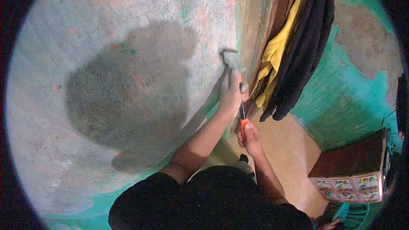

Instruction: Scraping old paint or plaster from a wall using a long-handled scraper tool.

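Note:
Both my hands are closed around a long-handled scraper (pixel 243 110) with an orange and black handle. My left hand (pixel 232 94) grips it high up, just below the wide metal head (pixel 231 58). Lower down, my right hand (pixel 250 139) holds the orange end of the handle. The head is against or very close to the wall (pixel 204 19), near its vertical edge; exact contact cannot be told. Patches of green and orange paint show on the wall's grey, scratched surface. A large shadow falls across its middle.
Right of the scraper, a yellow cloth (pixel 276 48) and dark garments (pixel 306 51) hang by a brown wooden frame (pixel 282 3). A brown cabinet (pixel 351 153) with picture panels stands on the tiled floor (pixel 281 147). Beyond are a turquoise plastic chair (pixel 353 215) and apparently another person's hand (pixel 332 224).

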Action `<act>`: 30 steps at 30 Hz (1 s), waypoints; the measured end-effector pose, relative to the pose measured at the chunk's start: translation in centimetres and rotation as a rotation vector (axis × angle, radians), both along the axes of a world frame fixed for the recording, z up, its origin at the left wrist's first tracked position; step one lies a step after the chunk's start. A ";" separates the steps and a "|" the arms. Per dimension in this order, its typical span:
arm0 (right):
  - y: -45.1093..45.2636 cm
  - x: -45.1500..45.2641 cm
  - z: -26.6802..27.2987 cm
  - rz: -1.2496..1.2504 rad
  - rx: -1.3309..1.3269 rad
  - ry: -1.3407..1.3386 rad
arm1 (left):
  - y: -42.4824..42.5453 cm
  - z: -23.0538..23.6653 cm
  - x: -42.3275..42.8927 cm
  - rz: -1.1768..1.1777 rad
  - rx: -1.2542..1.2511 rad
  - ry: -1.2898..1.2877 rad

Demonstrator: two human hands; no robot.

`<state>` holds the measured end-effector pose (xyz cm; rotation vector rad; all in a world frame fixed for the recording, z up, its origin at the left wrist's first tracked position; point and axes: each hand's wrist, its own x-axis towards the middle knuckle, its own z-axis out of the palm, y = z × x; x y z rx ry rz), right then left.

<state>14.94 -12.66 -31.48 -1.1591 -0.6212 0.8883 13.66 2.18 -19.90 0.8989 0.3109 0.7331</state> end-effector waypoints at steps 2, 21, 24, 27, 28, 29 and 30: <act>0.3 0.3 0.8 0.002 0.031 0.040 | 0.0 0.7 0.5 0.027 0.057 -0.002; -1.1 0.6 0.0 0.067 -0.029 0.036 | -1.1 0.2 -0.8 0.049 -0.012 0.023; -0.9 1.0 0.4 0.036 -0.012 0.015 | -0.8 0.6 -0.3 0.023 0.007 -0.016; -1.2 0.7 1.2 0.044 -0.045 -0.039 | -0.9 -0.1 -0.6 0.016 0.009 -0.041; -1.4 0.6 1.1 0.041 -0.041 -0.041 | -0.8 -0.2 -0.8 0.021 -0.017 -0.044; -1.6 0.4 1.0 0.054 -0.038 -0.025 | -0.7 -0.2 -0.7 0.019 -0.013 -0.046; -1.7 0.2 1.2 0.068 -0.039 -0.008 | -0.8 0.1 -0.9 0.005 -0.019 -0.040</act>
